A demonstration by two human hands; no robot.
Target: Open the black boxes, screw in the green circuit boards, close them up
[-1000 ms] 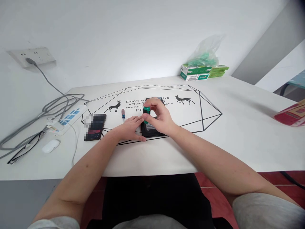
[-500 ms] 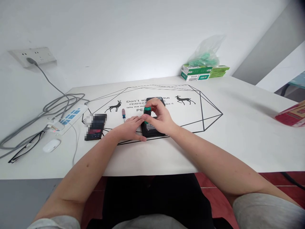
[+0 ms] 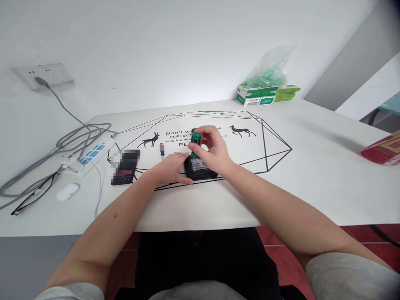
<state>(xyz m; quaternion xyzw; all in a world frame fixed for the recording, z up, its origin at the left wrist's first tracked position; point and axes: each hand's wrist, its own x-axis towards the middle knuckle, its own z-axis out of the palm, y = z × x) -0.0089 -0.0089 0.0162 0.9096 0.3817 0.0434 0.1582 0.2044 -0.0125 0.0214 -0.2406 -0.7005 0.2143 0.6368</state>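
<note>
A black device (image 3: 204, 175) is lying on the white table (image 3: 218, 208), between the hands. A green-and-black screwdriver (image 3: 196, 142) is standing nearly upright over it (its tip is too small to make out), and the right hand (image 3: 216, 151) is pinching it between thumb and curled fingers. The left hand (image 3: 170, 170), loosely spread, is resting against the device's left edge. A red-and-blue screwdriver (image 3: 161, 150) is lying near that hand, a phone (image 3: 127, 167) farther left.
</note>
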